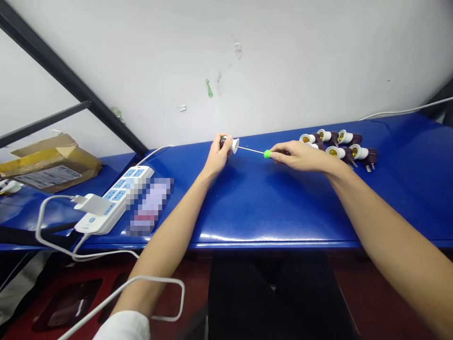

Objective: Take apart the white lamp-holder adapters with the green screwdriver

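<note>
My left hand (218, 155) is closed around a lamp socket (235, 145) with a white rim and a dark body, its opening facing right. Between thumb and fingers, my right hand (292, 155) grips a screwdriver (268, 154) by its bright green handle. The thin metal shaft points left, and its tip reaches the mouth of the socket; whether it touches anything inside is hidden. To the right of my right hand lie several more lamp sockets (360, 152), white with brass-coloured insides and dark brown plug ends.
A white power strip (122, 196) with a plugged-in charger (94, 204) lies on the blue table (269, 212) at left, beside a blurred flat object (150, 208). An opened cardboard box (53, 163) stands farther left, behind a dark metal frame (71, 71). A white cable (159, 279) hangs across my left forearm.
</note>
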Demonstrator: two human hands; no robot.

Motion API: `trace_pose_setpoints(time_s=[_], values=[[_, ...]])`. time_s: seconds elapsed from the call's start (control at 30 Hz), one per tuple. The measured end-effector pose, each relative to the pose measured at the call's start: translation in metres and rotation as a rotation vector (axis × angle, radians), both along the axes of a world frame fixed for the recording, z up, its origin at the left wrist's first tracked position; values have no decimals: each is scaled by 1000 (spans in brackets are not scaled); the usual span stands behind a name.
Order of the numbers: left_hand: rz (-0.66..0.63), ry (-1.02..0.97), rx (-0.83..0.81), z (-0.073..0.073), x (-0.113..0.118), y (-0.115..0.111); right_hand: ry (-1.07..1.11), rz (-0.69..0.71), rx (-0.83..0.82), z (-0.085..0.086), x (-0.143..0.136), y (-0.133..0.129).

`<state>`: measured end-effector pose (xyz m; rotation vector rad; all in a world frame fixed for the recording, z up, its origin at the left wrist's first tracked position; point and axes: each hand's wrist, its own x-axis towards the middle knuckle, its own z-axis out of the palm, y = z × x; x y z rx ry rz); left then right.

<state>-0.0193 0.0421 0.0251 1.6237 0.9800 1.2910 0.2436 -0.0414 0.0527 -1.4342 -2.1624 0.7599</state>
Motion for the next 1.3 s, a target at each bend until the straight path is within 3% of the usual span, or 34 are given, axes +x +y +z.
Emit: trace_pose_setpoints(time_s=[0.17,0.33,0.5,0.67,0.83,0.97,1.17,1.3], values=[[2,-5,-21,1,1,-1,76,-73,109,0,0,-1],[56,-36,-73,3,1,-1,-5,-25,19,2,1,0],[45,-2,-50,1,1,-1,52,-101,154,0,2,0],[37,-16,-31,0,0,3,-21,-59,48,-2,2,2],[43,13,-41,0,0,4,19,-99,156,-3,4,3],[58,34,-54,2,-1,3,-13,-45,62,-1,4,1],[36,21,-69,4,4,-2,33,-61,126,-2,5,1],[42,-34,-87,4,5,-3,24,-47,34,1,4,1]])
